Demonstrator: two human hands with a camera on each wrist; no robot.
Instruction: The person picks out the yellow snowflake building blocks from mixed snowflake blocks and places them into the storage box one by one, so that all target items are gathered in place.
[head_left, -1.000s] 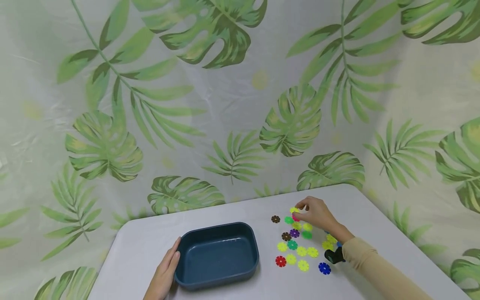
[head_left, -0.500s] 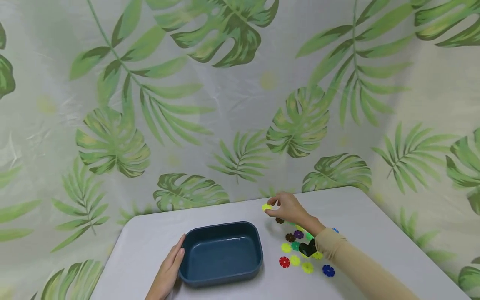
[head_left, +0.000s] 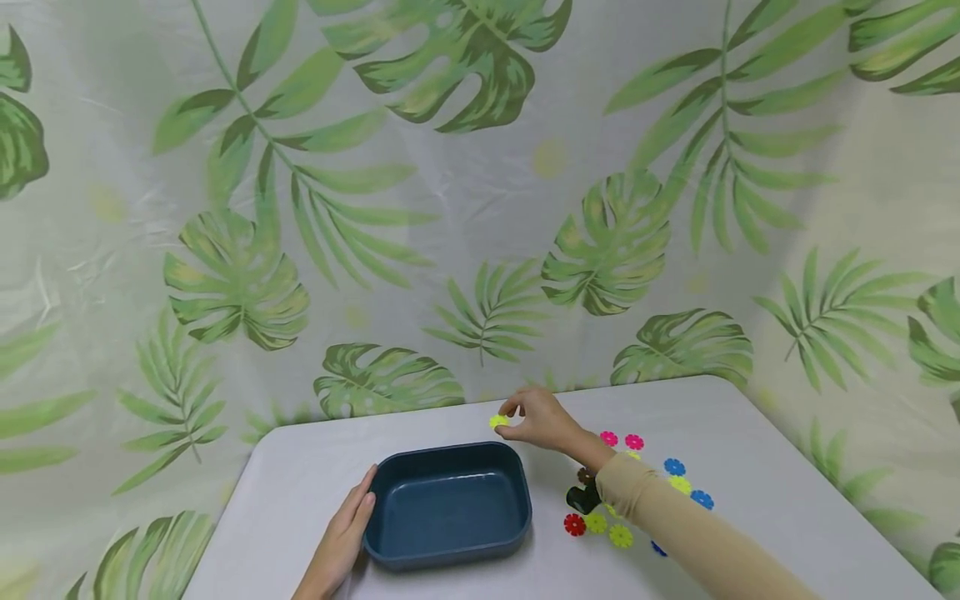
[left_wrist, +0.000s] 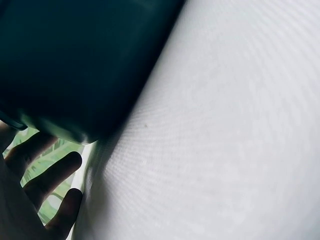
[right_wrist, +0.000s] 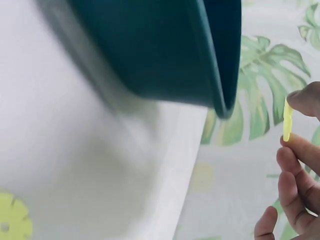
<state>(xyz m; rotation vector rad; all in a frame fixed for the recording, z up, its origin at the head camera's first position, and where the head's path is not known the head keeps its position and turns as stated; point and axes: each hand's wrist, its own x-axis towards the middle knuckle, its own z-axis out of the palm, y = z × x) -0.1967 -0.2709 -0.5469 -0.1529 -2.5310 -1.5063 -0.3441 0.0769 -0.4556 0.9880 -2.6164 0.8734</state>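
Observation:
My left hand rests against the left end of a dark blue-green rectangular tub, thumb and fingers by its rim. In the left wrist view, several straight, spread fingers show beside the tub. My right hand pinches a yellow notched plastic disc between thumb and finger, just beyond the tub's back right corner. The right wrist view shows this disc edge-on, to the right of the tub's rim. The inside of the tub is bare in the head view.
Several notched discs lie right of the tub, among them a red disc, a pink disc and a blue disc. My right sleeve and a black wrist device hide some. A leaf-patterned curtain hangs behind the white table.
My right hand has carried the yellow disc left from the scattered discs to near the tub's back right corner. The left hand stays at the tub. The head view has shifted slightly.

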